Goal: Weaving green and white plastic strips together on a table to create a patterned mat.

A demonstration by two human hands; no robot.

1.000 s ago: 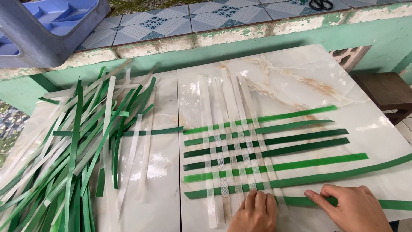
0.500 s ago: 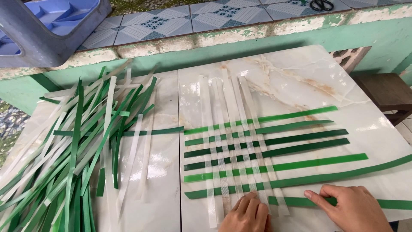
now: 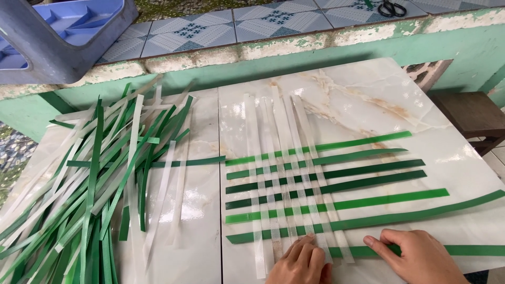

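a glossy marble-patterned worktop [image 3: 368, 100] stands against a low green wall topped with patterned tiles. at its near edge, the left hand [image 3: 302, 263] lies palm down with fingers together, flat and holding nothing, fingertips pressing on the near ends of the translucent white strips [image 3: 286, 158]. just to its right, the right hand [image 3: 415, 257] rests with fingers curled loosely, its fingertips on the nearest green strip [image 3: 473, 250], which runs along the near edge out to the right; whether it pinches the strip or only presses it down i cannot tell. both hands sit at the near side of a partly woven mat [image 3: 286, 194]: several white strips run from the near edge toward the far edge, crossed over and under by green strips [image 3: 368, 179] lying left to right, whose loose ends fan out toward the right edge. one green strip reaches left across the seam in the worktop. on the left half lies a loose heap of green and white strips [image 3: 100, 194], piled criss-cross and spilling over the left and near edges. beyond the far left corner, a grey-blue plastic stool [image 3: 58, 37] rests on the tiled ledge. a pair of scissors [image 3: 392, 8] lies on the ledge far right. a dark wooden stool [image 3: 471, 115] stands beside the right edge.
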